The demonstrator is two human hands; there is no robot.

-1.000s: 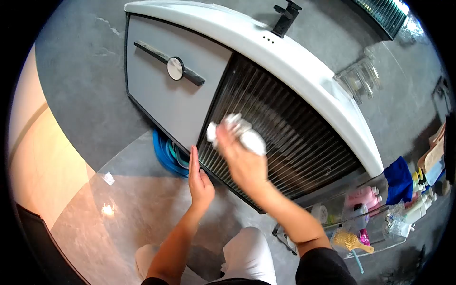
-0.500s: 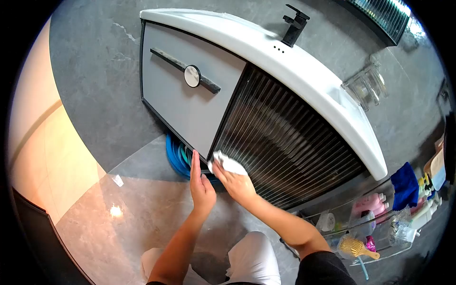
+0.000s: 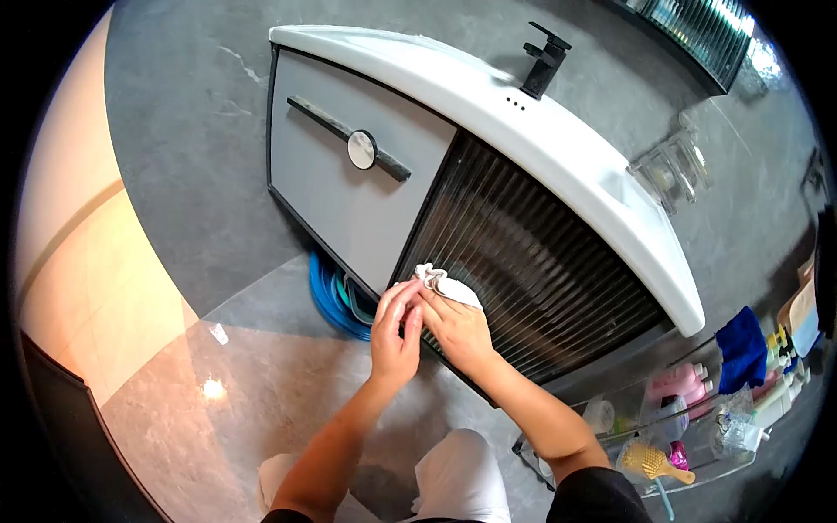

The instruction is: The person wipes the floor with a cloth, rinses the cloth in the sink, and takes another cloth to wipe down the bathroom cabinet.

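Note:
My right hand (image 3: 460,334) is closed on a crumpled white cloth (image 3: 458,292) at the lower left part of the ribbed dark glass door (image 3: 532,270). My left hand (image 3: 394,344) is right beside it, fingers gently bent and thumb apart. Its fingertips meet the right hand near the cloth's left edge; whether they touch the cloth I cannot tell. Left of the glass is the vanity's grey door (image 3: 349,209), with a dark bar handle (image 3: 394,166) and a round pale disc (image 3: 361,150).
Above the cabinet runs a white basin (image 3: 593,148) with a black faucet (image 3: 545,63). Blue basins (image 3: 324,301) sit under the cabinet. At right, a clear rack (image 3: 610,436) holds bottles, a blue cloth (image 3: 741,349) and a yellow hairbrush (image 3: 649,460). A white scrap (image 3: 218,333) lies on the floor.
My left hand has moved from the grey door's lower corner, up and right to my right hand, its fingers bending. My right hand has shifted right with the cloth. The view has tilted slightly.

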